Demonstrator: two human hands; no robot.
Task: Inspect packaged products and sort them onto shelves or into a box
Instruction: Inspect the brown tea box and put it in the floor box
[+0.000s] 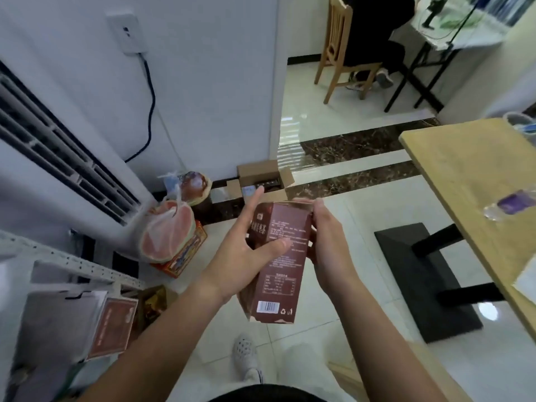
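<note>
I hold a tall brown product carton (282, 274) upright in front of me, its printed text panel and barcode facing me. My left hand (246, 248) grips its left side, thumb laid across the front, index finger pointing up. My right hand (324, 242) clasps the right edge near the top. An open cardboard box (262, 181) with items inside stands on the floor by the wall beyond the carton. A white metal shelf (72, 262) is at the lower left, with a similar brown package (111, 326) lying on it.
A white air conditioner unit (58, 158) stands at the left. Bagged goods and a red-orange box (174, 236) sit on the floor beside it. A wooden table (475, 181) with a plastic bottle (513, 206) is at the right, on a black base (426, 280). A wooden chair (339, 50) stands in the far room.
</note>
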